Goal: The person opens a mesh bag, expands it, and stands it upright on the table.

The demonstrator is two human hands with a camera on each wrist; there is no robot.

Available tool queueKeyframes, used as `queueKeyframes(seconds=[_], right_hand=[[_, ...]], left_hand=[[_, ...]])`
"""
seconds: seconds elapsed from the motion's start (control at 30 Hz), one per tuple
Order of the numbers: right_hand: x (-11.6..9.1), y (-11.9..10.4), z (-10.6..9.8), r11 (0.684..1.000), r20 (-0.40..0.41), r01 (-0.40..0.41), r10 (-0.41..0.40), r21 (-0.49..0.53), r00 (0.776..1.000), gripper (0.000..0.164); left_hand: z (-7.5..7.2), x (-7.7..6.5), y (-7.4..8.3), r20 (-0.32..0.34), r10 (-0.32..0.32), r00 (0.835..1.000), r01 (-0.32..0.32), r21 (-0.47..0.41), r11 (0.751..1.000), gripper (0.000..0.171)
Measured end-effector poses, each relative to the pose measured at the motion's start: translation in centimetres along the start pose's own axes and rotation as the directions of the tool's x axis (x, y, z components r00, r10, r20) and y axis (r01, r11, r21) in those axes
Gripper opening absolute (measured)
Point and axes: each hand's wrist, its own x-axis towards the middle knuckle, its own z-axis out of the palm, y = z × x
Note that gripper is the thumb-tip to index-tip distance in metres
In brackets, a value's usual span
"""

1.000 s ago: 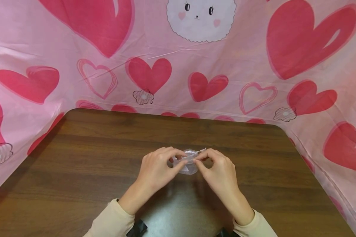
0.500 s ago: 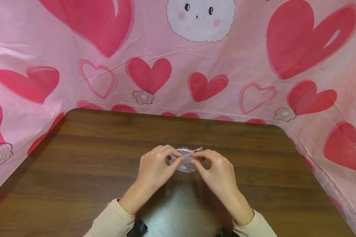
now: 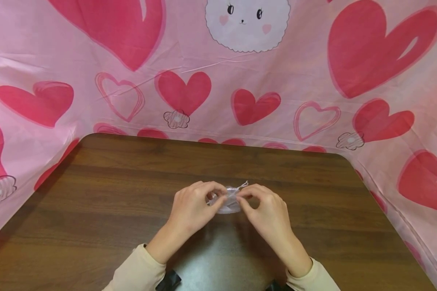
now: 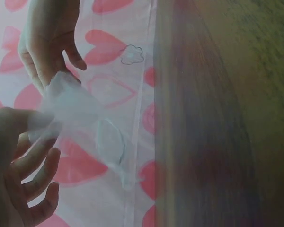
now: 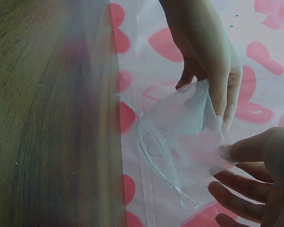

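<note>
A sheer white drawstring pouch (image 3: 229,207) is held up between both hands over the table. The left hand (image 3: 194,205) pinches one side of it between thumb and fingers, and the right hand (image 3: 270,209) pinches the opposite side. In the right wrist view the gauzy pouch (image 5: 180,130) is spread between the hands, with a thin white drawstring (image 5: 154,168) across its far end and loose cord ends hanging. The left wrist view shows the same pouch (image 4: 75,106), blurred, with a loop of cord. Any contents cannot be made out.
A dark brown wooden table (image 3: 138,173) with rounded far corners lies below the hands. Pink cloth (image 3: 193,36) printed with red hearts hangs behind and along the sides. Black straps (image 3: 168,280) show at the wrists by the cream sleeves (image 3: 140,268).
The pouch shifts left then slightly back, and its tilt changes between the fingers. Its cord ends move a little left. Both hands keep their pinch and stay in nearly the same place.
</note>
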Motion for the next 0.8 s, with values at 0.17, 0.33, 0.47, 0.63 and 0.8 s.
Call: queueKeyframes(seconds=[0.17, 0.33, 0.47, 0.63, 0.8], right_hand=[[-0.05, 0.05, 0.01, 1.0, -0.013, 0.009, -0.009, 0.014, 1.0, 0.022], [-0.02, 0.04, 0.07, 1.0, -0.017, 0.013, -0.012, 0.026, 1.0, 0.021], [-0.03, 0.02, 0.09, 0.999, -0.019, 0.017, -0.017, 0.028, 1.0, 0.021], [-0.07, 0.04, 0.14, 0.999, -0.023, 0.025, -0.025, 0.027, 0.999, 0.021], [-0.1, 0.06, 0.13, 1.0, -0.016, 0.026, -0.026, 0.014, 1.0, 0.027]], left_hand=[[0.1, -0.03, 0.0, 0.018, 0.025, 1.0, -0.025, 0.001, 1.0, 0.015], [0.04, -0.02, 0.01, 0.015, 0.034, 0.999, -0.034, 0.013, 0.999, 0.009], [-0.01, -0.02, 0.02, 0.011, 0.029, 1.0, -0.029, 0.011, 1.0, 0.009], [0.0, -0.04, -0.05, -0.012, 0.004, 1.0, -0.004, 0.015, 1.0, 0.01], [-0.01, -0.11, -0.07, -0.051, -0.054, 0.997, 0.055, 0.023, 0.998, 0.01]])
